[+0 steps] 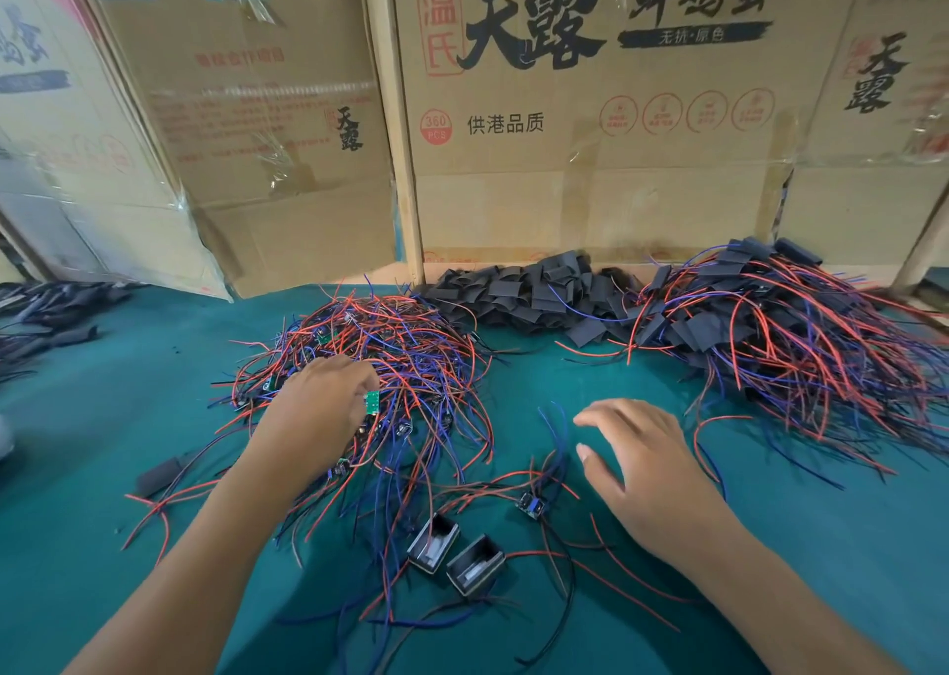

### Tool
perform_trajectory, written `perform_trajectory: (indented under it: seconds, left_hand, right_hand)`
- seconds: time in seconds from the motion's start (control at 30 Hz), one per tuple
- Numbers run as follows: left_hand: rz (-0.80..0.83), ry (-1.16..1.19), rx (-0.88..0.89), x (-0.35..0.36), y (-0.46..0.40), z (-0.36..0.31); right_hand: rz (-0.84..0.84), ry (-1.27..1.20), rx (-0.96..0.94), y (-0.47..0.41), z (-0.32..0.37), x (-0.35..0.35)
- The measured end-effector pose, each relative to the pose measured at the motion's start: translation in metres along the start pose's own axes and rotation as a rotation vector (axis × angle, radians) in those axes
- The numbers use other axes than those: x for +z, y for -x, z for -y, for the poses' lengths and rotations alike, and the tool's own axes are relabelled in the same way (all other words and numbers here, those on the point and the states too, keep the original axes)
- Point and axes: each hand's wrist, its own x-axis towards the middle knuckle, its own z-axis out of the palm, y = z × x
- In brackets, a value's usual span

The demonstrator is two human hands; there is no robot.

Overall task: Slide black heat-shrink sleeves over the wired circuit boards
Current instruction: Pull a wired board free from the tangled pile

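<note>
Grabbing the next board from the tangle

Your left hand (321,407) pinches a green circuit board (372,403) in the wire pile; right hand (637,464) hovers open. Lift slowly so wires untangle, sleeves (534,289) wait behind.

Red, blue and black wires (400,361) lie tangled on the teal table cover (128,407); black sleeves (534,289), a green circuit board (372,403), brown cardboard boxes (590,171) printed black and red.

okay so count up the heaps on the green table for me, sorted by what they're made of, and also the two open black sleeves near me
Bare wired boards heap: 1
Loose black sleeves heap: 1
Sleeved boards heap: 1
Opened sleeves in front: 2
Total: 5
A further dark pile at the far left edge is too blurred to sort.
</note>
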Motion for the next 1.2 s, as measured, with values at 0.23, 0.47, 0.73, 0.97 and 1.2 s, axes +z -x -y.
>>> perform_trajectory:
  seconds: [0.23, 0.47, 0.73, 0.97, 1.2]
  left_hand:
    - [-0.049, 0.084, -0.247, 0.021, -0.011, -0.006]
    - [-0.14, 0.273, -0.297, 0.003, -0.005, -0.003]
    - [-0.497, 0.419, -0.212, -0.075, 0.01, -0.017]
    - [-0.555, 0.819, 0.037, -0.11, 0.009, -0.04]
    - [-0.163, 2.221, -0.361, -0.056, -0.008, -0.071]
  right_hand:
    - [0.026, -0.001, 0.002, 0.001, 0.001, 0.001]
    - [0.032, -0.004, 0.019, 0.0, -0.002, -0.001]
    - [0.06, -0.009, 0.031, -0.001, 0.001, -0.001]
    - [0.041, -0.022, 0.03, 0.0, 0.0, 0.0]
    - [0.037, -0.022, 0.034, -0.001, -0.002, 0.001]
